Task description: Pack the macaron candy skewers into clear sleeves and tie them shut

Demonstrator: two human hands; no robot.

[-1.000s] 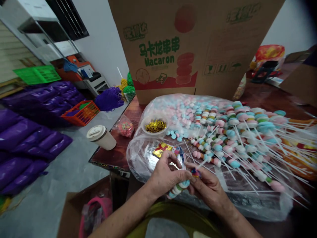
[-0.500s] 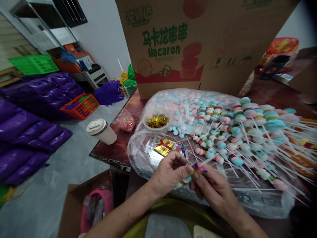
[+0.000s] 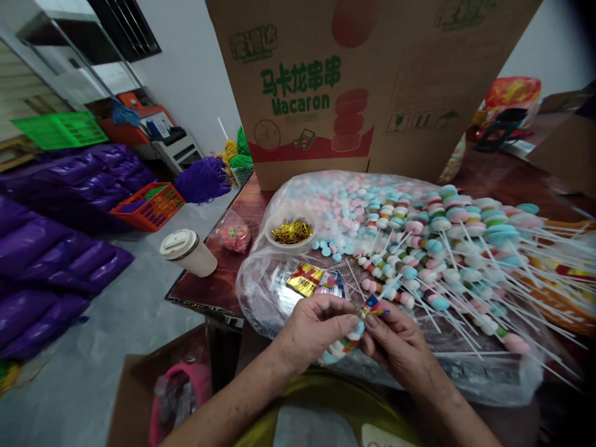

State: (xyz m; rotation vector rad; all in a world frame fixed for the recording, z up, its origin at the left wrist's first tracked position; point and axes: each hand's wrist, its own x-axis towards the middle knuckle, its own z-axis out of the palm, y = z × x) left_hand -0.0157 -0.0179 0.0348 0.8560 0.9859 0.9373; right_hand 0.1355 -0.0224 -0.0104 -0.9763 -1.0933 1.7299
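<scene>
A pale, lidded cup stands on the corner of a dark reddish table. Left of the cup, glossy purple bags lie heaped on the grey floor. Beyond the cup sit an orange crate and, just beside it, a shaggy purple bundle; farther back to the left is a bright green basket. Below the cup, an open carton contains a pink curved item. Behind and right of the cup rises a cardboard box printed "Macaron"; well to its right shows a red-and-yellow package.
</scene>
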